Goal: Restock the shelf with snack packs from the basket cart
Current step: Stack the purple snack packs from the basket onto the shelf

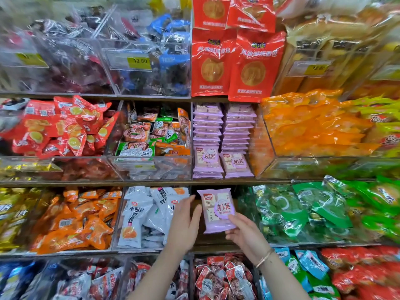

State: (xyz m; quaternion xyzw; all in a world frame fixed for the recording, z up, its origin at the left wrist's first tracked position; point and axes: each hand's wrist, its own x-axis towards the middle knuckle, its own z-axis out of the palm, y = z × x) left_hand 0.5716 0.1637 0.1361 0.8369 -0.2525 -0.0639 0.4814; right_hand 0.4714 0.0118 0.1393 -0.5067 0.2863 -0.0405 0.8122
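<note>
Right hand [245, 229] grasps a purple snack pack [218, 210] by its lower corner — upright before the shelf [151, 182]; left hand [185, 221] released, fingers extended beside it.

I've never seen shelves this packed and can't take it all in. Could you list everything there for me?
purple snack pack: one, lilac, held before a dark gap on the third shelf
purple stacks: two, lilac, shelf above
big red bags: several, red, top centre
orange packs: many, orange, right of the stacks
green packs: many, green, right of the gap
white packs: several, white, left of the gap
price tag: one, yellow, top bin
hands: right grips the pack; left open beside it
</note>
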